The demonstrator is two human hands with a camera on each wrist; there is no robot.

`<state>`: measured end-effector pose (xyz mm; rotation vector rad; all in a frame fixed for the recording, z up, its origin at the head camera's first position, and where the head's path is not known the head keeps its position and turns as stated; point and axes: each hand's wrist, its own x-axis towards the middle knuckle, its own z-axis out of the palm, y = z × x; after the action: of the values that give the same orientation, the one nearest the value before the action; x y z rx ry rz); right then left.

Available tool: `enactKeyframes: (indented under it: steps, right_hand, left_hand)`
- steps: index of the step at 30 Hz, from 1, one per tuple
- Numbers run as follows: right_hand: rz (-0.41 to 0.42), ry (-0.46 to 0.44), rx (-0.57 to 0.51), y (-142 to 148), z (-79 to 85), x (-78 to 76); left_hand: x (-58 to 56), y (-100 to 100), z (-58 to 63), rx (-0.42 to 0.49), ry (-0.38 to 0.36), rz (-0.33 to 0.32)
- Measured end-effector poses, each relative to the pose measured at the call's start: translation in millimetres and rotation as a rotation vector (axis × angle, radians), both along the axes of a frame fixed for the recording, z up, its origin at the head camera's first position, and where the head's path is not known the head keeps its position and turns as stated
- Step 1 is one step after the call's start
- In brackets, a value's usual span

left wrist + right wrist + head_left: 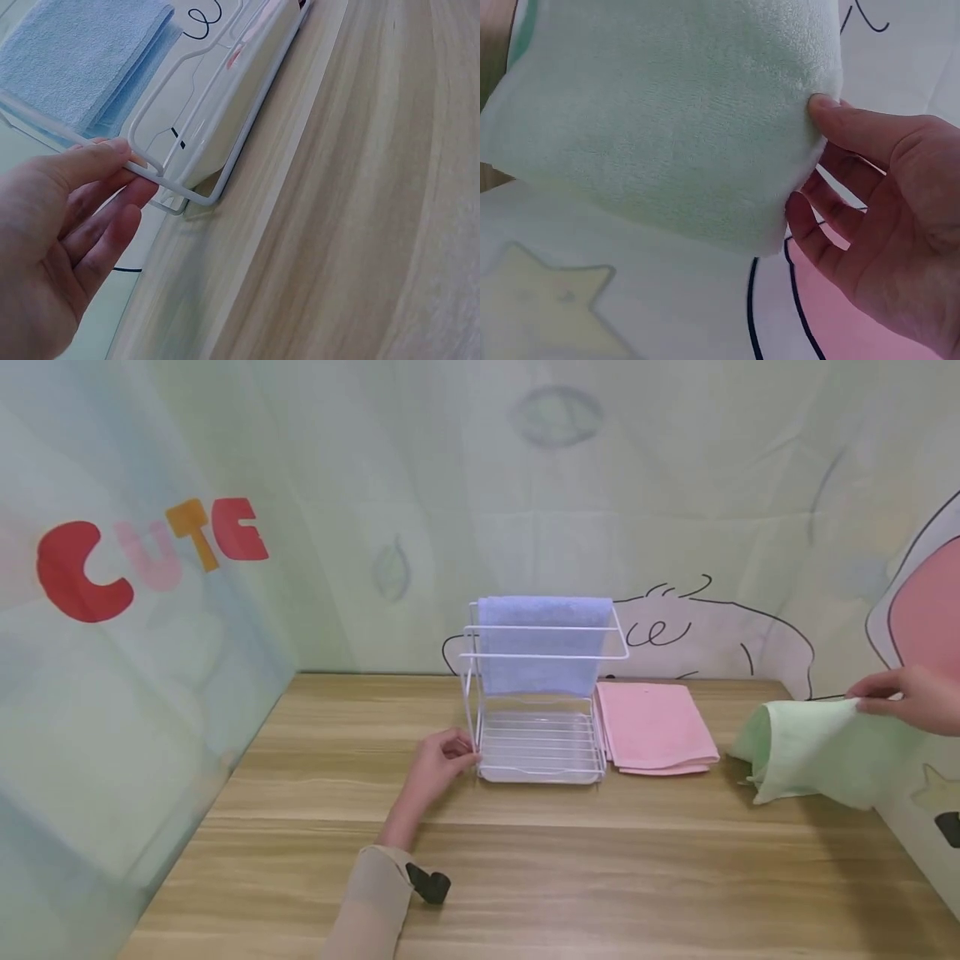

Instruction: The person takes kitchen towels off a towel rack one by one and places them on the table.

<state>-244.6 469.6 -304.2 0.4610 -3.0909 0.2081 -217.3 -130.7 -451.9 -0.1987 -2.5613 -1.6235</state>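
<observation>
A white wire rack stands on the wooden table, with a blue towel draped over its back top bar. My left hand pinches the rack's front left upright near its base; the left wrist view shows thumb and fingers around the white wire. At the far right, my right hand pinches the edge of a pale green towel between thumb and fingers. That towel is folded over and hangs low by the table's right edge. A folded pink towel lies beside the rack.
A clear tray sits in the rack's bottom. The wooden table meets a printed cloth backdrop at the back and on both sides. A small black device is strapped at the left wrist.
</observation>
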Motion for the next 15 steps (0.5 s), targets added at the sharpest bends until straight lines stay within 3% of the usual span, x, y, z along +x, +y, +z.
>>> enactKeyframes:
  steps: [6,15]
  right_hand:
    - [-0.028,-0.119,-0.004,-9.8,-5.7,-21.6]
    - [-0.023,-0.087,-0.080,-18.5,-26.2,-56.7]
  left_hand:
    - [-1.3,-1.8,1.8,0.002,0.011,-0.003]
    - [1.6,-1.2,-0.3,-0.008,0.014,0.001]
